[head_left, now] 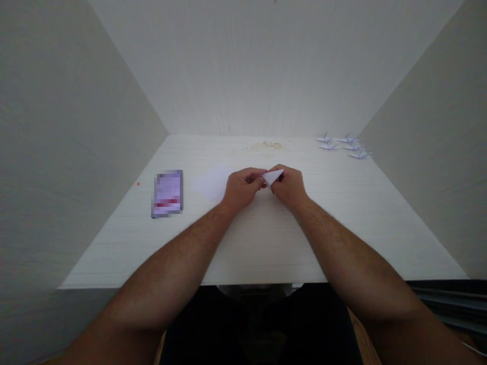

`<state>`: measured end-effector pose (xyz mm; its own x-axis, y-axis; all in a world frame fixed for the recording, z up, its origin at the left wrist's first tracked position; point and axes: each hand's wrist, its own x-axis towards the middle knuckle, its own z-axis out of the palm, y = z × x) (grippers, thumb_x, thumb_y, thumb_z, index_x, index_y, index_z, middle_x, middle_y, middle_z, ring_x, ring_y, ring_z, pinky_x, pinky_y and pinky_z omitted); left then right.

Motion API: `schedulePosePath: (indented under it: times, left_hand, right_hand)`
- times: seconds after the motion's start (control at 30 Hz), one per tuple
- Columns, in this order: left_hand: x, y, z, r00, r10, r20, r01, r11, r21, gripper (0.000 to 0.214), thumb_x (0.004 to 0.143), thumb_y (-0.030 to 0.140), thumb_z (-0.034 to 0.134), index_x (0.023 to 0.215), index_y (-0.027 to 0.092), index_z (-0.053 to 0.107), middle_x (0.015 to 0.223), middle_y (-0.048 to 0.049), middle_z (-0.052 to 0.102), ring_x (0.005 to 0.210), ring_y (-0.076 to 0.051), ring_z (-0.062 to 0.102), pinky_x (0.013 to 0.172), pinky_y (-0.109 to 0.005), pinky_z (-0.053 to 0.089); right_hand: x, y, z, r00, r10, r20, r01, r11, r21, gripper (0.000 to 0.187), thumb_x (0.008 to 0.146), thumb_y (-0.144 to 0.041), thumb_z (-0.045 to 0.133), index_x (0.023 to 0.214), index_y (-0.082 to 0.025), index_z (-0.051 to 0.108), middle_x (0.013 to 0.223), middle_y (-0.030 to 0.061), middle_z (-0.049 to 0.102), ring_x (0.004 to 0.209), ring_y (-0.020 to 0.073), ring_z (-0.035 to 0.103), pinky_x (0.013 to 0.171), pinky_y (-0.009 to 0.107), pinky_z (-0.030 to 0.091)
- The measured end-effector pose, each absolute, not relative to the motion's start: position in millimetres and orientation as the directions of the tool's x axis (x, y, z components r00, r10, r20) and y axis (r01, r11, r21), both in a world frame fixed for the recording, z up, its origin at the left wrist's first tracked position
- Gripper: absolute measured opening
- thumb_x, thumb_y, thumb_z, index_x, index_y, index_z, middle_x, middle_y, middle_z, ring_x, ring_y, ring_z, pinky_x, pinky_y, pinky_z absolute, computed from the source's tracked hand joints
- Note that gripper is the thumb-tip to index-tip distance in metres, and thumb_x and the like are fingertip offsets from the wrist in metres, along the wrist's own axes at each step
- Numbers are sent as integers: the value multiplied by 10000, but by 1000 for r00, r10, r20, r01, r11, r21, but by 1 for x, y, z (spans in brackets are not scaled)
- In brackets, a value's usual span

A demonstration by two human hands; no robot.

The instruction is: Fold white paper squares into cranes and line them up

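Note:
Between my two hands is a small white folded paper [272,177], with pointed, triangular flaps. My left hand [245,186] pinches its left edge between thumb and fingers. From the other side my right hand [289,184] grips it, the fingers partly hidden behind the paper. Both hands are over the middle of the white table [262,243]. Just left of my left hand lie flat white paper sheets [211,181], partly covered by that hand.
Several folded paper cranes [352,144] stand at the back right, near the wall. A blurred-out purple phone-like object [168,193] lies at the left. A brownish stain [268,146] marks the table's back. Walls enclose the back and both sides.

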<state>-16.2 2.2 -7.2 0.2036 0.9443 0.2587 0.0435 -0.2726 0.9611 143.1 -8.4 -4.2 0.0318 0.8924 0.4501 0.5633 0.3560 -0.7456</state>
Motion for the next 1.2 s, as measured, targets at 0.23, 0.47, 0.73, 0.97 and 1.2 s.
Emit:
schedulePosePath:
  times: [0.23, 0.47, 0.73, 0.97, 1.2]
  left_hand:
    - [-15, 0, -5, 224, 938, 263, 42, -279, 959, 234, 787, 199, 649, 989, 129, 743, 770, -53, 750, 669, -135, 701, 661, -260, 573]
    - [-16, -2, 2, 214, 955, 204, -18, -205, 979, 185, 775, 214, 671, 921, 124, 740, 703, -44, 730, 638, -127, 686, 628, -246, 555]
    - [-17, 3, -2, 231, 973, 16, -67, 0, 998, 382, 764, 510, 716, 748, 131, 679, 638, -43, 679, 532, -127, 635, 542, -259, 543]
    - [-18, 4, -3, 285, 958, 10, -59, 8, 998, 458, 757, 600, 698, 757, 143, 668, 637, -38, 652, 542, -118, 616, 534, -244, 533]
    - [-18, 1, 2, 345, 938, -20, -59, 43, 997, 440, 759, 588, 695, 751, 153, 636, 599, 10, 547, 491, -89, 537, 474, -230, 514]
  right_hand:
    - [143, -11, 0, 45, 889, 455, 604, 339, -721, 59, 744, -207, 655, 753, -186, 709, 669, 10, 711, 610, 142, 621, 578, 260, 426]
    - [143, -10, -1, 36, 884, 465, 590, 357, -724, 37, 740, -223, 656, 738, -187, 668, 658, 0, 680, 594, 130, 578, 577, 261, 408]
    - [140, -16, 0, -101, 860, 500, 688, 423, -590, 59, 768, -218, 641, 819, -206, 669, 745, 12, 702, 656, 145, 599, 617, 274, 417]
    - [138, -20, 3, -108, 885, 453, 719, 385, -579, 88, 829, -276, 595, 883, -218, 633, 683, 2, 666, 587, 137, 567, 570, 269, 376]
    - [139, -20, 3, -140, 883, 449, 717, 403, -569, 84, 795, -194, 568, 854, -220, 622, 680, -15, 641, 582, 118, 523, 574, 258, 354]
